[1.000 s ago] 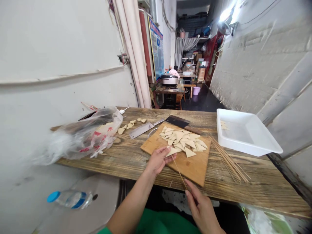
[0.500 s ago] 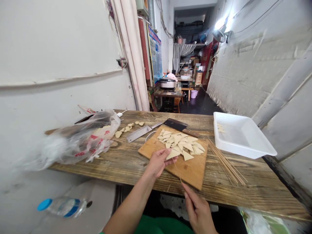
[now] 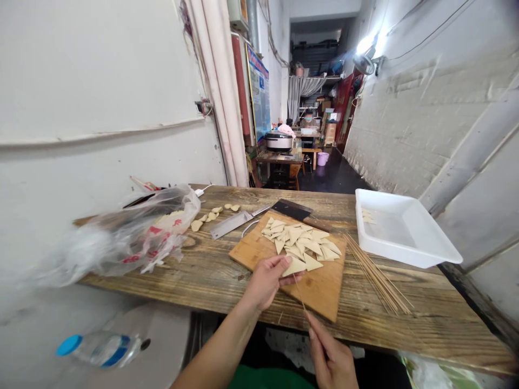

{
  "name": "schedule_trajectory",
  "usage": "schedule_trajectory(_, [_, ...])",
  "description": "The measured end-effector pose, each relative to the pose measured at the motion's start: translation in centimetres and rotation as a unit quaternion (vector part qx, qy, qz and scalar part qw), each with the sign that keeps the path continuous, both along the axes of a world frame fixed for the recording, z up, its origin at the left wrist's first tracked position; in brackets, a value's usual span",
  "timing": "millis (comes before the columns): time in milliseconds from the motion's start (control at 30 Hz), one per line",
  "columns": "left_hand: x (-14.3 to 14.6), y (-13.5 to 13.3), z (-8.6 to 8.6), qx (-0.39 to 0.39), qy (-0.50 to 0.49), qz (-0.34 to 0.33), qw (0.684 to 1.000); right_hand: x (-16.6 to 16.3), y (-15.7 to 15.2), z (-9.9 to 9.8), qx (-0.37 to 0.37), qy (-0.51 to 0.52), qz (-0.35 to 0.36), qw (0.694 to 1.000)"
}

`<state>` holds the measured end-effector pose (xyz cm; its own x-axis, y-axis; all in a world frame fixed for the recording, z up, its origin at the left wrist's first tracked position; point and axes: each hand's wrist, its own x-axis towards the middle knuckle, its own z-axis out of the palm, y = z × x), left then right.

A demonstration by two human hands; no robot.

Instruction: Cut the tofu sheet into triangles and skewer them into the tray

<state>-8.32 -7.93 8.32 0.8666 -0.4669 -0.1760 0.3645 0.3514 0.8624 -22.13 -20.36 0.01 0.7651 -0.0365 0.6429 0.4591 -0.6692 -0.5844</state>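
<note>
My left hand [image 3: 265,283] pinches a thin, pale triangular slice [image 3: 294,266], perhaps dried tofu, over the near part of the wooden cutting board [image 3: 249,251]. In my right hand [image 3: 333,354], lower and nearer to me, is a thin wooden skewer [image 3: 300,294]. It points up and away towards the slice's near edge; whether its tip has gone in cannot be made out. Beyond my left hand, a heap of similar triangular slices [image 3: 298,235] lies on the board. Right of the board, a bundle of skewers [image 3: 375,273] rests on the wooden table [image 3: 194,281].
A white plastic tray [image 3: 409,257] with a few slices stands at the right. Behind the board lie a metal cleaver [image 3: 232,225] and a dark-bladed cleaver [image 3: 290,209]. Small pale pieces [image 3: 211,216] and a plastic bag [image 3: 162,235] are left. A bottle [image 3: 101,348] lies below the table.
Both hands have shifted slightly towards me; the left, with its slice, has also moved a little to the right. The skewer stays in my right hand.
</note>
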Motion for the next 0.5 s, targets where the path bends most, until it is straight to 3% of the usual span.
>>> schedule_trajectory(500, [-1.2,-0.1,0.7,-0.003,-0.004,-0.003,1.000,-0.2,0.0,-0.5,-0.003,-0.006,-0.017,1.000])
